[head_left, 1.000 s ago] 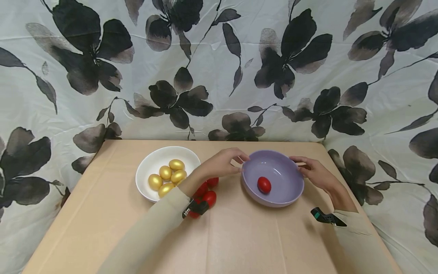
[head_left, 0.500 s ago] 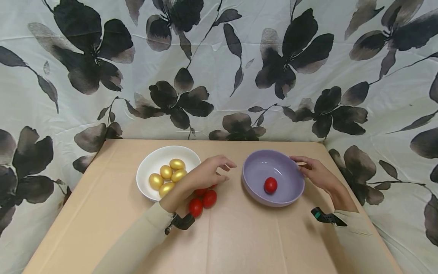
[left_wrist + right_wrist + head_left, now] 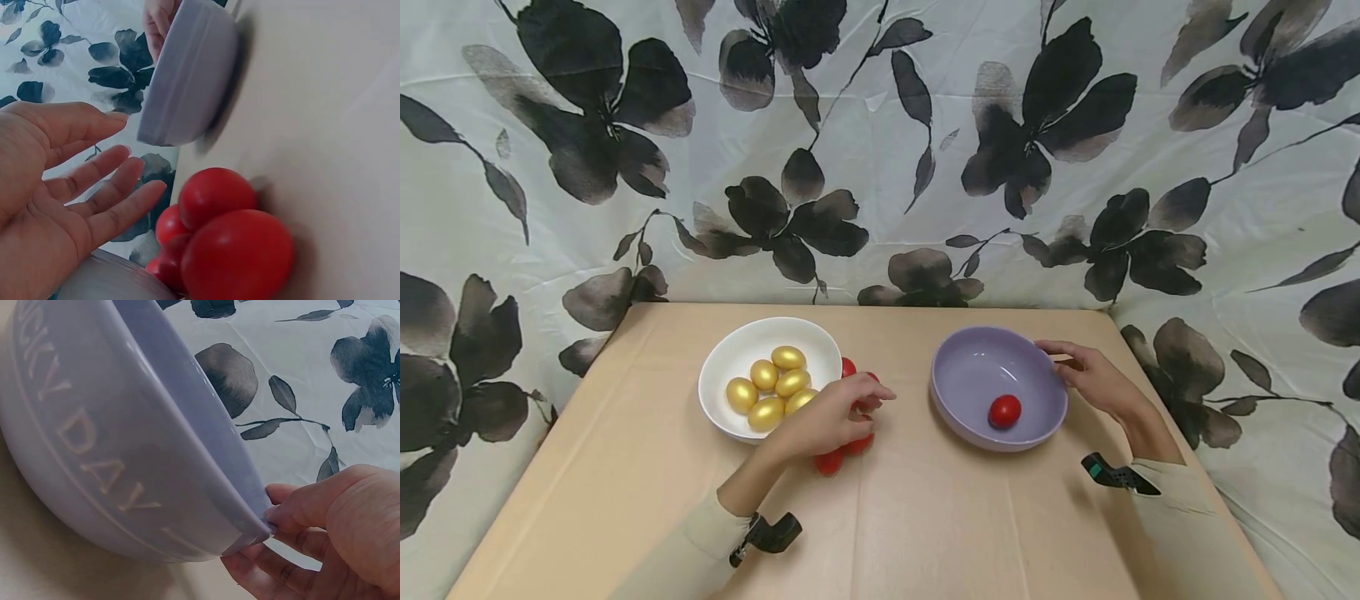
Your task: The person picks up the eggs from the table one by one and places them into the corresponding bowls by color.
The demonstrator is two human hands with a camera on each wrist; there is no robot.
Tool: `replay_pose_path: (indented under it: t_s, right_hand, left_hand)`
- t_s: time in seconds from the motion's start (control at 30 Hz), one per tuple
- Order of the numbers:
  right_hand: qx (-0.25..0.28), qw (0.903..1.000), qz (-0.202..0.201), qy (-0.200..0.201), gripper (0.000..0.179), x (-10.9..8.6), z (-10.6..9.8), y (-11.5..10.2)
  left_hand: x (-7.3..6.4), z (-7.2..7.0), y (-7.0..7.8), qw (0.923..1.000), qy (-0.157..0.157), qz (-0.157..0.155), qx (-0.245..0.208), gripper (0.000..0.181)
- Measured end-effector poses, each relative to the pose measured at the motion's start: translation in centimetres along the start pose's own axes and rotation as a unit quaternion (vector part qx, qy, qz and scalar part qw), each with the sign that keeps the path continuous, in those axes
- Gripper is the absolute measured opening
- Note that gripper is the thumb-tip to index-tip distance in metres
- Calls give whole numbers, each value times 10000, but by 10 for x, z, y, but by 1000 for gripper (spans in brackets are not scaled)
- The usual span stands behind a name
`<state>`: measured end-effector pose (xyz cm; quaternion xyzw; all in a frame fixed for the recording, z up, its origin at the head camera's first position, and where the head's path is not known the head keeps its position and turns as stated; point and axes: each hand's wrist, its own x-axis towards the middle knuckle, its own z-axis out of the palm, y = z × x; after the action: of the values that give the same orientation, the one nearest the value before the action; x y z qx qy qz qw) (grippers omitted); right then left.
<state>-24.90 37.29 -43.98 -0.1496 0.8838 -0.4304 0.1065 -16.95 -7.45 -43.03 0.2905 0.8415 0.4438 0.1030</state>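
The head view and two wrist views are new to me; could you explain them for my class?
No robot works here: a person's left hand and right hand do, both bare. The head view comes from a camera worn on the head, looking down; the black wrist cameras give the two close views. On the table stand a white bowl holding golden oval pieces and a purple bowl holding one red piece. More red pieces lie beside the white bowl. The left hand is near them, fingers loose, holding nothing. The right hand pinches the purple bowl's rim.
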Motion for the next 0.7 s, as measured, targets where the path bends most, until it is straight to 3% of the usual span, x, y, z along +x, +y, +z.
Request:
replay_pose_path:
  t_s: [0.17, 0.43, 0.7]
  right_hand:
    - [-7, 10000, 28, 39, 44, 0, 1, -1]
    - [-68, 10000, 34, 7, 45, 0, 0, 0]
    - [62, 10000, -39, -28, 46, -2, -1, -4]
  left_hand:
    - [-17, 4, -2, 9997, -18, -222, 34, 42]
    - [-44, 8, -5, 9997, 146, 29, 196, 41]
    - [-69, 7, -9, 9989, 266, -171, -344, 41]
